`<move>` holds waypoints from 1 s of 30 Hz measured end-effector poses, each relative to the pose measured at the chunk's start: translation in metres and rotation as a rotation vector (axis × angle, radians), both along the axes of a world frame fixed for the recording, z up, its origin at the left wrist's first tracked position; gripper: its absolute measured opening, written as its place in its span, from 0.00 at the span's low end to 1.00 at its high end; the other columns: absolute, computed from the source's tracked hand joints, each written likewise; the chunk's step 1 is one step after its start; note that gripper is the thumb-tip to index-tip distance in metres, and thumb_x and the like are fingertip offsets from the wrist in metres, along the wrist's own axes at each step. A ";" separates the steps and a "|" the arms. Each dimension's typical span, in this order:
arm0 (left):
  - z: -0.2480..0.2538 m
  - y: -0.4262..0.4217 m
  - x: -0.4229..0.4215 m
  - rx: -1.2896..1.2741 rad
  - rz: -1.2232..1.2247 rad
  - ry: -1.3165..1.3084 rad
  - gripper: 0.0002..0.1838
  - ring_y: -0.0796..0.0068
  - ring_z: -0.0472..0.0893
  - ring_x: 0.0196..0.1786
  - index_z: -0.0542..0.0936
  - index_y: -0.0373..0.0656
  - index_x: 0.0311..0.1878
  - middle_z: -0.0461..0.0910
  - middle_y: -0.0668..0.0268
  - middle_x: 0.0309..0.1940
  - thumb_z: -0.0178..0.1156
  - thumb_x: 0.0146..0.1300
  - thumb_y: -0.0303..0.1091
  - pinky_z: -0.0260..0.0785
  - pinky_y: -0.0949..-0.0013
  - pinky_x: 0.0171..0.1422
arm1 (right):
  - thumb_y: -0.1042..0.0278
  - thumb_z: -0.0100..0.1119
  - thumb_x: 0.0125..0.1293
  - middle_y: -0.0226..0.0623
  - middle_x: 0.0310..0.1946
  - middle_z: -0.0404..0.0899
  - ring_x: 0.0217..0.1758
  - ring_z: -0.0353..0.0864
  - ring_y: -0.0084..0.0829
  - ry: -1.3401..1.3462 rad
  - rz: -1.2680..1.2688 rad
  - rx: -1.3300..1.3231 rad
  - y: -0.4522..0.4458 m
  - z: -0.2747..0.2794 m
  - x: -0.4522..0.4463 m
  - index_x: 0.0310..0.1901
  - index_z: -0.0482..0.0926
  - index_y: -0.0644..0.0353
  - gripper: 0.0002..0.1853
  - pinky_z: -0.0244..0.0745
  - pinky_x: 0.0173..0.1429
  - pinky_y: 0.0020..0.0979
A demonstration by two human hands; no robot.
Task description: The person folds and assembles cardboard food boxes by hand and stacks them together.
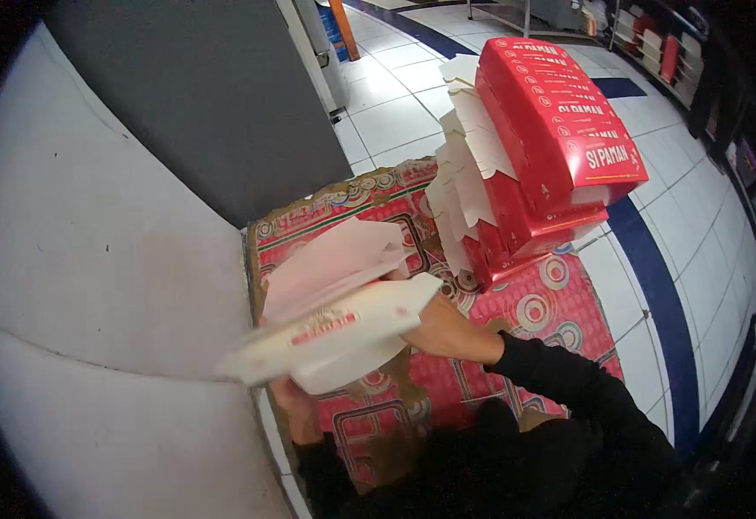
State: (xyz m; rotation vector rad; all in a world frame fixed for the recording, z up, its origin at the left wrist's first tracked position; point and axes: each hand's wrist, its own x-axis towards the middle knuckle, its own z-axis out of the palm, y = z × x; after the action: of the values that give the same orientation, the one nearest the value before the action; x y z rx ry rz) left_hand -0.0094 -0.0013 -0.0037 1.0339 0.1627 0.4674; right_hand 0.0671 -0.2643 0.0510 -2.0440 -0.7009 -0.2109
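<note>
A white cardboard box [356,333] with red print on one panel is held over the patterned mat, partly folded and smeared by motion. A pale pink-white panel [334,268] spreads out behind it. My right hand [438,329] grips the box at its right end, the fingers partly hidden behind the card. At the lower left edge, my left hand [291,402] is closed on the box from beneath, most of its fingers covered by the card.
Nested red boxes [559,130] marked "SI PAMAN" are stacked on the mat [533,303] at right, their white flaps [464,182] facing left. A white wall [110,259] and grey door [213,95] bound the left side. Shelves [663,52] stand far right.
</note>
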 end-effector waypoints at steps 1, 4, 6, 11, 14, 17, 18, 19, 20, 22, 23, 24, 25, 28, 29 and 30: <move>0.001 -0.003 -0.002 0.006 0.024 -0.003 0.27 0.62 0.78 0.59 0.71 0.31 0.64 0.78 0.56 0.56 0.49 0.72 0.45 0.71 0.60 0.63 | 0.57 0.54 0.71 0.55 0.58 0.70 0.51 0.74 0.55 0.023 0.131 -0.138 -0.004 0.001 0.002 0.56 0.72 0.66 0.21 0.69 0.55 0.46; 0.006 -0.010 -0.008 0.030 0.082 0.003 0.28 0.62 0.78 0.58 0.71 0.31 0.64 0.78 0.56 0.56 0.49 0.72 0.45 0.71 0.60 0.63 | 0.64 0.60 0.61 0.52 0.47 0.77 0.48 0.75 0.55 -0.037 0.113 0.192 -0.009 -0.011 -0.008 0.57 0.73 0.65 0.23 0.71 0.53 0.48; 0.010 -0.017 -0.012 0.050 0.115 0.018 0.28 0.62 0.79 0.58 0.71 0.31 0.64 0.78 0.56 0.56 0.49 0.72 0.45 0.71 0.61 0.63 | 0.64 0.64 0.62 0.47 0.50 0.77 0.52 0.76 0.44 0.290 0.207 0.382 -0.013 -0.033 -0.009 0.61 0.70 0.65 0.27 0.71 0.58 0.41; 0.015 -0.026 -0.013 0.077 0.155 0.047 0.28 0.62 0.79 0.58 0.71 0.31 0.65 0.78 0.56 0.56 0.49 0.72 0.45 0.71 0.61 0.63 | 0.62 0.66 0.64 0.45 0.53 0.77 0.57 0.77 0.38 0.477 0.221 0.476 -0.020 -0.055 -0.007 0.64 0.70 0.65 0.29 0.73 0.59 0.39; 0.017 -0.029 -0.009 0.091 0.168 0.056 0.28 0.62 0.79 0.58 0.70 0.31 0.65 0.78 0.55 0.56 0.49 0.72 0.46 0.71 0.61 0.63 | 0.62 0.65 0.65 0.47 0.53 0.77 0.58 0.77 0.41 0.707 0.225 0.543 -0.025 -0.031 -0.009 0.65 0.70 0.64 0.30 0.73 0.59 0.40; 0.019 -0.030 -0.005 0.104 0.173 0.075 0.29 0.62 0.79 0.58 0.70 0.31 0.65 0.78 0.55 0.56 0.49 0.72 0.46 0.71 0.61 0.63 | 0.62 0.65 0.65 0.47 0.53 0.77 0.57 0.78 0.41 0.420 0.210 0.458 -0.022 -0.043 0.005 0.66 0.70 0.63 0.30 0.73 0.58 0.40; 0.020 -0.031 -0.004 0.108 0.176 0.078 0.29 0.62 0.79 0.58 0.70 0.31 0.65 0.78 0.55 0.56 0.49 0.72 0.46 0.71 0.62 0.63 | 0.62 0.64 0.65 0.47 0.53 0.77 0.57 0.78 0.41 0.279 0.202 0.414 -0.019 -0.045 0.010 0.66 0.70 0.63 0.30 0.73 0.58 0.40; 0.021 -0.032 -0.002 0.110 0.175 0.084 0.29 0.62 0.79 0.58 0.70 0.31 0.65 0.78 0.55 0.56 0.49 0.72 0.46 0.71 0.62 0.63 | 0.62 0.64 0.65 0.47 0.53 0.77 0.56 0.78 0.40 0.139 0.192 0.368 -0.016 -0.045 0.015 0.66 0.70 0.62 0.29 0.73 0.58 0.39; 0.021 -0.033 0.001 0.114 0.176 0.091 0.29 0.62 0.79 0.58 0.70 0.31 0.65 0.78 0.55 0.56 0.49 0.72 0.46 0.71 0.62 0.63 | 0.62 0.64 0.65 0.45 0.51 0.77 0.55 0.78 0.38 0.004 0.151 0.261 -0.015 -0.043 0.021 0.64 0.73 0.60 0.27 0.73 0.56 0.38; 0.023 -0.034 0.006 0.123 0.175 0.110 0.29 0.62 0.79 0.58 0.70 0.31 0.65 0.78 0.55 0.56 0.49 0.71 0.46 0.71 0.62 0.63 | 0.61 0.64 0.65 0.44 0.50 0.77 0.53 0.78 0.35 -0.130 0.101 0.158 -0.007 -0.023 0.028 0.62 0.75 0.59 0.25 0.73 0.55 0.36; 0.024 -0.034 0.009 0.130 0.171 0.123 0.29 0.62 0.79 0.58 0.70 0.31 0.65 0.78 0.55 0.56 0.49 0.71 0.46 0.71 0.62 0.63 | 0.60 0.62 0.67 0.42 0.48 0.76 0.52 0.77 0.32 0.073 0.086 0.303 -0.002 -0.017 0.029 0.61 0.74 0.58 0.23 0.73 0.54 0.34; 0.025 -0.035 0.012 0.134 0.160 0.134 0.29 0.62 0.79 0.58 0.70 0.31 0.65 0.78 0.55 0.56 0.49 0.71 0.46 0.71 0.62 0.63 | 0.59 0.61 0.69 0.39 0.46 0.76 0.50 0.76 0.29 0.277 0.070 0.444 0.002 -0.014 0.031 0.60 0.74 0.58 0.21 0.72 0.53 0.32; 0.026 -0.034 0.014 0.143 0.144 0.155 0.29 0.62 0.79 0.58 0.70 0.31 0.65 0.78 0.55 0.56 0.49 0.71 0.46 0.71 0.62 0.63 | 0.59 0.61 0.69 0.39 0.46 0.76 0.50 0.76 0.29 0.282 0.074 0.444 0.008 -0.013 0.035 0.60 0.74 0.58 0.21 0.72 0.53 0.32; 0.035 -0.022 0.025 0.191 0.025 0.264 0.30 0.62 0.79 0.58 0.69 0.32 0.66 0.78 0.55 0.57 0.49 0.72 0.48 0.70 0.63 0.64 | 0.54 0.56 0.74 0.35 0.46 0.73 0.51 0.74 0.26 0.527 0.031 0.649 0.017 -0.009 0.043 0.60 0.71 0.60 0.21 0.70 0.54 0.29; 0.039 -0.018 0.031 0.210 -0.066 0.302 0.31 0.62 0.79 0.59 0.69 0.32 0.67 0.77 0.54 0.58 0.49 0.72 0.49 0.70 0.63 0.64 | 0.53 0.53 0.76 0.33 0.47 0.73 0.52 0.73 0.25 0.645 0.046 0.704 0.015 -0.002 0.043 0.62 0.69 0.59 0.22 0.70 0.55 0.28; 0.043 -0.015 0.038 0.228 -0.156 0.339 0.32 0.63 0.78 0.59 0.69 0.33 0.67 0.77 0.54 0.59 0.49 0.72 0.50 0.70 0.64 0.64 | 0.51 0.50 0.77 0.32 0.48 0.72 0.52 0.72 0.24 0.763 0.063 0.755 0.012 0.002 0.046 0.64 0.67 0.59 0.23 0.69 0.55 0.27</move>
State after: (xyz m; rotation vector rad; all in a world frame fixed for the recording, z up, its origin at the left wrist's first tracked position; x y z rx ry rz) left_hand 0.0290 -0.0162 0.0390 1.3355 0.3330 0.1681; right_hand 0.1128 -0.2519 0.0526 -1.2198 -0.1493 0.3002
